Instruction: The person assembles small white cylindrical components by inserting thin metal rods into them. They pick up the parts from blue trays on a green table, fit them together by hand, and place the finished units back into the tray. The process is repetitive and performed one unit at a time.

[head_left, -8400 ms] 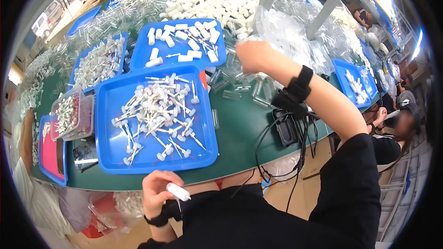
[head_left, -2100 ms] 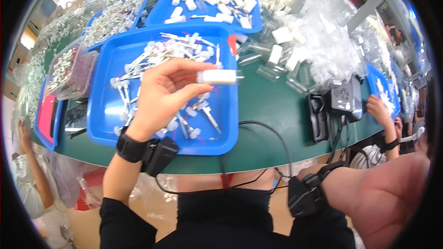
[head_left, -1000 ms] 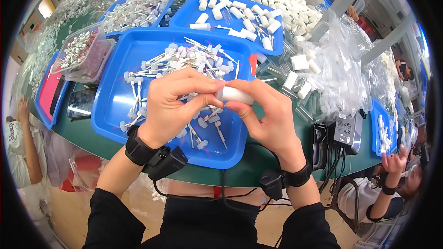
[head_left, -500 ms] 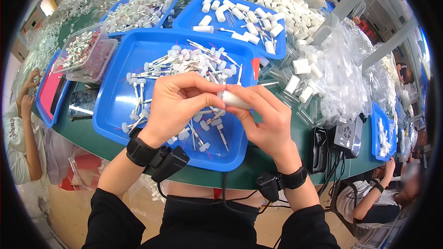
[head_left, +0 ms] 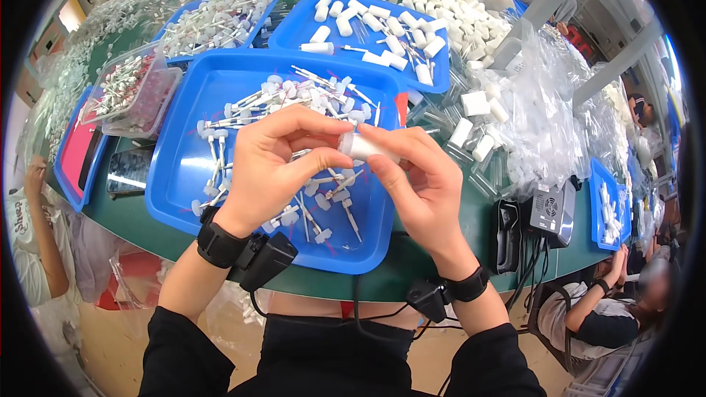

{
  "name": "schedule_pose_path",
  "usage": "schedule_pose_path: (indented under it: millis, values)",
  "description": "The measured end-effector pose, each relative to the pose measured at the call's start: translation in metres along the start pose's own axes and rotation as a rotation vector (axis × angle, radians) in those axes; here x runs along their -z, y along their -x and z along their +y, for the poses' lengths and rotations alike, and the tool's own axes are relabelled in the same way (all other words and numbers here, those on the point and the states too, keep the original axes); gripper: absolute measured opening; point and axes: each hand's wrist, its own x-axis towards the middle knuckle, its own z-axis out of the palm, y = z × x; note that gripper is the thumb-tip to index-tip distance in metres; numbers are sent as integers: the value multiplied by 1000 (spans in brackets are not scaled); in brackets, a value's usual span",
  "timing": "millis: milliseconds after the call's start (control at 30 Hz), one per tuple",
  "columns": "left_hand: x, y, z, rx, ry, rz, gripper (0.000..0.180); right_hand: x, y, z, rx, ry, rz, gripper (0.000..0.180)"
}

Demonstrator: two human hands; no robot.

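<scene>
A short white cylinder (head_left: 368, 148) with a clear end is held between my hands, above the near blue tray (head_left: 176, 198). My left hand (head_left: 276, 165) pinches its clear left end between thumb and fingertips. From the other side, my right hand (head_left: 423, 184) grips the white body, index finger on top and thumb in front. Under my hands the tray carries many thin white stick parts with pale frosted heads (head_left: 320, 95), some with pinkish threads. Whether anything sits inside the cylinder cannot be made out.
Behind stands a blue tray (head_left: 283, 35) of white cylinders, with another of stick parts (head_left: 220, 26) beside it. Clear boxes (head_left: 136, 92) and a dark phone (head_left: 129, 169) lie left. At right are plastic bags (head_left: 540, 125) and a grey device (head_left: 551, 209). Co-workers sit at both sides.
My hands and the cylinder have shifted slightly up and left. My right thumb has moved up along the cylinder, and more of its clear end shows. The left co-worker's hands have moved.
</scene>
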Motion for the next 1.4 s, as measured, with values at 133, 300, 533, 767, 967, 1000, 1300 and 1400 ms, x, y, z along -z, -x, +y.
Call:
schedule_pose_path:
  millis: [133, 300, 533, 767, 967, 1000, 1300, 1400]
  values:
    - [4, 2, 0, -115, -42, -24, 24, -3, -2, 3, 38, 18, 74, 32]
    - [3, 3, 2, -186, -143, -9, 22, -6, 0, -3, 91, 142, 127, 32]
    - [6, 7, 0, -225, -257, -44, 23, -6, 2, -3, 163, 253, 108, 30]
    - [1, 3, 1, -209, -119, 0, 26, -2, -5, -6, 364, 298, 97, 30]
    - [1, 4, 0, -211, -148, -20, 28, -5, -2, -9, -99, -204, 33, 25]
    - [1, 4, 0, -227, -168, -17, 28, -3, -1, -8, -128, -168, -3, 26]
    - [0, 1, 6, -342, -488, -8, 21, -4, 5, -6, -211, -257, 10, 23]
    - [-4, 3, 7, -387, -552, 14, 21, -10, 5, -3, -166, -280, 42, 23]
